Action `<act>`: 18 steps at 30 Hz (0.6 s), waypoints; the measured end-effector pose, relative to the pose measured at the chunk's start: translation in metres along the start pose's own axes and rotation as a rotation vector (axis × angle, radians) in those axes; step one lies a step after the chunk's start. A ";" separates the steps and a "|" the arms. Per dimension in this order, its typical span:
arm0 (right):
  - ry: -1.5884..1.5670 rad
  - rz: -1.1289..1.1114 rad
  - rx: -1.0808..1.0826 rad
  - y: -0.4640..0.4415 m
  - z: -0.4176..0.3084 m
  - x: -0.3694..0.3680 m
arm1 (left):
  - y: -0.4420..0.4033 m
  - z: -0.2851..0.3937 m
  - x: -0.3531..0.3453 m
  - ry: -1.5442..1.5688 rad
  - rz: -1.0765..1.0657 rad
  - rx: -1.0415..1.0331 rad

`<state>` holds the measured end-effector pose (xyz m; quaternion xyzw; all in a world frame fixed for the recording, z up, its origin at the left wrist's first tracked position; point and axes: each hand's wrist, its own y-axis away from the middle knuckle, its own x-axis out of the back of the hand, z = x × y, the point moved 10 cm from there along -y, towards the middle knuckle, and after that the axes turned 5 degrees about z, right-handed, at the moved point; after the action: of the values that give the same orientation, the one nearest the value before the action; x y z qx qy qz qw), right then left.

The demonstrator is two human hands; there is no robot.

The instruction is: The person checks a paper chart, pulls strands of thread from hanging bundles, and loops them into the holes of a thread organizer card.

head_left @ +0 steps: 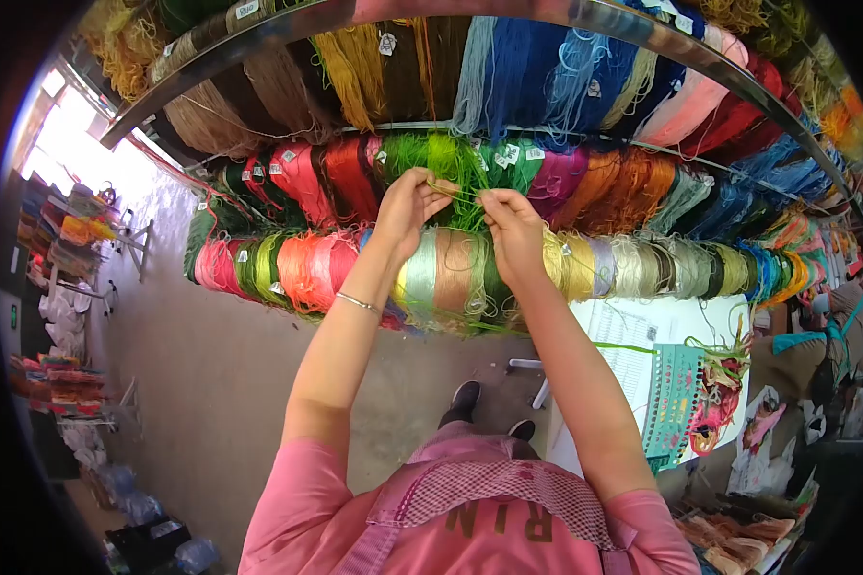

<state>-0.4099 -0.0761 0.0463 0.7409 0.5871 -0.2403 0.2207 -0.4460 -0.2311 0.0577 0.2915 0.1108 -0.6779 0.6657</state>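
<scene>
In front of the thread rack, my left hand (412, 206) is raised with thumb and forefinger closed on green thread. Level with it on the right, my right hand (513, 230) pinches the same green thread (466, 177), its fingers curled in. The strands run between the two hands and hang from bright green skeins on the middle row. Which strand each fingertip holds is too fine to make out. Just below the hands lies a row of looped skeins, with pale mint (419, 273) and tan thread (458, 268) nearest.
Blue skeins (547, 81) and many other colours hang above, behind a curved metal rail (259, 36). At the right, a teal punched card (674, 402) with coloured threads tied to it lies on white printed sheets (618, 326). More thread racks (72, 240) stand left across the grey floor.
</scene>
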 end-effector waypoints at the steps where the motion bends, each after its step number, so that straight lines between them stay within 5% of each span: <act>1: -0.019 0.006 -0.010 0.000 0.000 0.002 | -0.002 -0.002 -0.009 0.012 -0.070 0.013; 7: -0.146 0.113 -0.091 0.005 -0.009 0.010 | -0.027 -0.016 -0.043 0.006 -0.286 0.073; 12: -0.045 -0.070 -0.068 0.041 -0.055 0.001 | -0.063 -0.061 0.003 -0.494 0.029 0.123; 16: 0.768 -0.065 0.237 0.108 -0.146 0.055 | -0.082 -0.056 0.033 -0.821 0.104 0.093; 18: 0.857 0.027 0.391 0.143 -0.200 0.108 | -0.078 -0.051 0.033 -0.836 0.169 0.063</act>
<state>-0.2296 0.0983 0.1438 0.8085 0.5594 -0.0159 -0.1822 -0.5067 -0.2243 -0.0197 0.0199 -0.2136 -0.6840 0.6972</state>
